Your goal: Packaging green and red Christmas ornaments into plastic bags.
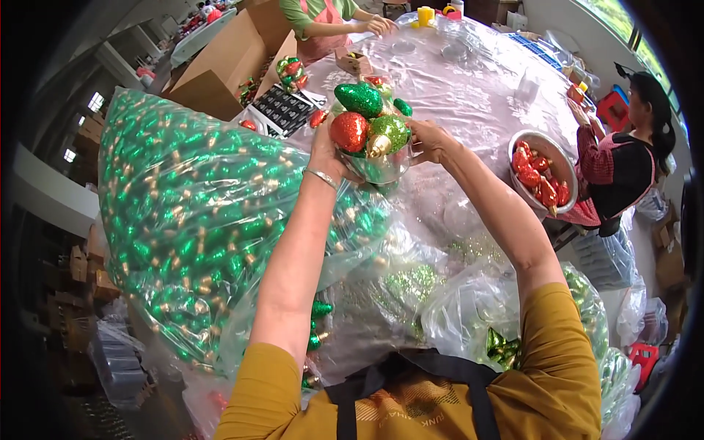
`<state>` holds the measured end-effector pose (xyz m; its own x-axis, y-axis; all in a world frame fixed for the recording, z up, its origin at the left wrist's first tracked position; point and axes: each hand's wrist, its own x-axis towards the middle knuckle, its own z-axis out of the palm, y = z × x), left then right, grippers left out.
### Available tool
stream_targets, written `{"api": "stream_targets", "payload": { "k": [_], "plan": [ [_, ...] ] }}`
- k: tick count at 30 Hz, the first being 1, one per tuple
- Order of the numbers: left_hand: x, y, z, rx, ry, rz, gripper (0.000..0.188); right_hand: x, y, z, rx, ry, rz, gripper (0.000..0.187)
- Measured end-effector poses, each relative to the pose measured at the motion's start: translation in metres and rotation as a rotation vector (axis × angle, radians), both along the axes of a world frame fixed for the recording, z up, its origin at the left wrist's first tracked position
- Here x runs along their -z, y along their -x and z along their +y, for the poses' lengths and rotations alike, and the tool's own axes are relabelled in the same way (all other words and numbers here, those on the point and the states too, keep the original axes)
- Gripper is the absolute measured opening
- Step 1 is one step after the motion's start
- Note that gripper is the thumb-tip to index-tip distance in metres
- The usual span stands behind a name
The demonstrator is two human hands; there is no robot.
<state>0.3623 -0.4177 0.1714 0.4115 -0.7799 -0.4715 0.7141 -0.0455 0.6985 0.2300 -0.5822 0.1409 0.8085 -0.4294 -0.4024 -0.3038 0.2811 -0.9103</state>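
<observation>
A clear plastic tub heaped with glittery bulb-shaped ornaments is held up over the table, out in front of me. My left hand cups its left side and underside. At the tub's right side, the fingers of my right hand are closed on the rim. On top sit a dark green ornament, a red ornament and a light green ornament with a gold cap facing me. Those lower in the tub are mostly hidden.
A huge clear bag of green ornaments fills the left side. A bowl of red ornaments stands at the right by a seated person. Another person works at the far edge, near a cardboard box and black label sheets.
</observation>
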Motion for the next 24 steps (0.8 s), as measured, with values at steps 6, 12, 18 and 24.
{"api": "stream_targets", "payload": {
  "k": [6, 12, 18, 24],
  "plan": [
    [0.055, -0.079, -0.050, -0.012, 0.056, -0.083, 0.064, 0.003, -0.042, -0.035, 0.031, 0.013, -0.019, 0.060],
    [0.011, -0.054, -0.099, -0.018, 0.125, -0.059, 0.055, 0.007, -0.057, -0.096, 0.111, 0.074, 0.056, 0.048],
    [0.017, -0.112, -0.113, -0.099, 0.045, -0.117, 0.046, -0.005, -0.095, -0.098, 0.120, 0.021, -0.025, 0.050],
    [0.025, -0.132, -0.132, -0.081, 0.260, -0.091, 0.045, 0.006, -0.129, -0.115, 0.196, 0.070, -0.010, 0.055]
  ]
}}
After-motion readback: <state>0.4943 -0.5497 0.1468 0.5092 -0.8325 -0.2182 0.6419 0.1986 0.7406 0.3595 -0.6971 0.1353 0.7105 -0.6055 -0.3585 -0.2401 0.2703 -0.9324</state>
